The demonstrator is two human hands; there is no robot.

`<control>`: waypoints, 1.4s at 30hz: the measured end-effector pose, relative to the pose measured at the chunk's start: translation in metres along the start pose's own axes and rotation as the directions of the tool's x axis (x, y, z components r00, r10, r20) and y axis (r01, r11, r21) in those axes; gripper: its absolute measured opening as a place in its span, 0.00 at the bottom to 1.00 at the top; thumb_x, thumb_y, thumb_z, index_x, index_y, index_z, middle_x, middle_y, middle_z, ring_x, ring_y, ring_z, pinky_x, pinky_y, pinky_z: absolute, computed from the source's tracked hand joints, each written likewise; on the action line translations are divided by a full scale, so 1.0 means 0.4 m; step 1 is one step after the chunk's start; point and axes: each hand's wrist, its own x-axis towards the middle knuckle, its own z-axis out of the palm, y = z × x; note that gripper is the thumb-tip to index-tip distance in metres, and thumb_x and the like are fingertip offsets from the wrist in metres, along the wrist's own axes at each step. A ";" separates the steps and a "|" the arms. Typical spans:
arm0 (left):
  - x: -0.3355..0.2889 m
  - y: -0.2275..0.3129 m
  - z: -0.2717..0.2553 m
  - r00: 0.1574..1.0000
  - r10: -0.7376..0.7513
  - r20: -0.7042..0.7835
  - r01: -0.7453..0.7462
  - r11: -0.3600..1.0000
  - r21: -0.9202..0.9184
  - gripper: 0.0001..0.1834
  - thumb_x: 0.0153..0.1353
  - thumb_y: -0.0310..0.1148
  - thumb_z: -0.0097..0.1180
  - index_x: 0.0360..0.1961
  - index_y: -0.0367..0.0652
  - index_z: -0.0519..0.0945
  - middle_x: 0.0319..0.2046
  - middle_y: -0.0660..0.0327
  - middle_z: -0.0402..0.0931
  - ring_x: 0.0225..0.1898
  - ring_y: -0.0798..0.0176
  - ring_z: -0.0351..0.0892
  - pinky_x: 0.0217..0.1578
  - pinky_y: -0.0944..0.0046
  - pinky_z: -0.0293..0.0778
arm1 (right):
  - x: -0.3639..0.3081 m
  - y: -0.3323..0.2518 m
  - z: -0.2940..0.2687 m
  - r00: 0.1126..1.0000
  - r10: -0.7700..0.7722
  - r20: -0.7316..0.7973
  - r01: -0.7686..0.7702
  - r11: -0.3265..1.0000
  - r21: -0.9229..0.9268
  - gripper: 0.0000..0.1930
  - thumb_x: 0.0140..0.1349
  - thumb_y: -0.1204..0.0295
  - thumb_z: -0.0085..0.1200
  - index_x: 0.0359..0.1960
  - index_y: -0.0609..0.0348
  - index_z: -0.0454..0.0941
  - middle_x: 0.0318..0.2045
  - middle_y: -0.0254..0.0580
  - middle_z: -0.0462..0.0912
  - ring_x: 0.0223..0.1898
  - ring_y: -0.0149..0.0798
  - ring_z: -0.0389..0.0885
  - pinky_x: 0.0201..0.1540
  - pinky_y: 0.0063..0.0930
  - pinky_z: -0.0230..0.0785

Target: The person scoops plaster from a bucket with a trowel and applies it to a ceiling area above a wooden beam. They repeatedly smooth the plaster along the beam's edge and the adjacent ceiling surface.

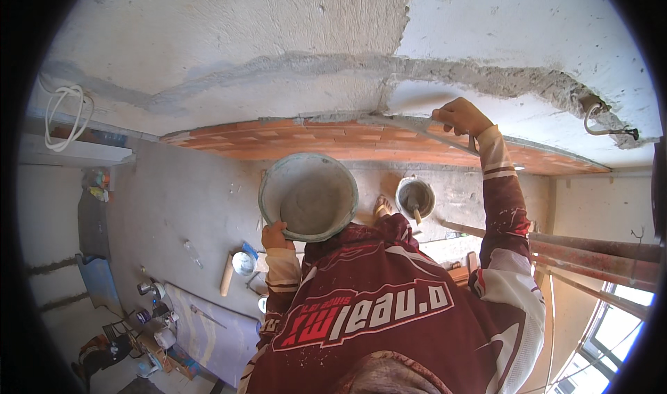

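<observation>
My left hand (276,237) grips the near-left rim of a round grey bowl (308,198), its fingers closed over the edge. The inside of the bowl is coated with pale grey residue. At the wall, my right hand (463,117) is closed round the handle of a trowel (417,124), whose long thin blade is seen almost edge-on. It lies against the lower edge of the plaster, just above the exposed orange brick (333,142). A rough grey mortar strip (486,74) runs across the pale wall (264,19).
Below the wall stands a bucket (415,197) with a wooden-handled tool in it. Red-brown poles (597,251) cross at the right. A white cable coil (68,118) hangs at the left; a cable end (613,130) sticks out at the right. Tools and containers crowd a board (215,331).
</observation>
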 end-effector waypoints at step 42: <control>0.044 0.021 -0.114 0.996 -0.007 -0.088 0.006 1.000 -0.014 0.12 0.38 0.18 0.55 0.28 0.36 0.70 0.26 0.56 0.72 0.28 0.55 0.76 0.33 0.55 0.78 | 0.025 -0.054 0.575 0.867 -0.227 -0.444 0.318 0.937 0.142 0.20 0.62 0.58 0.54 0.43 0.66 0.78 0.30 0.55 0.82 0.32 0.48 0.80 0.36 0.38 0.70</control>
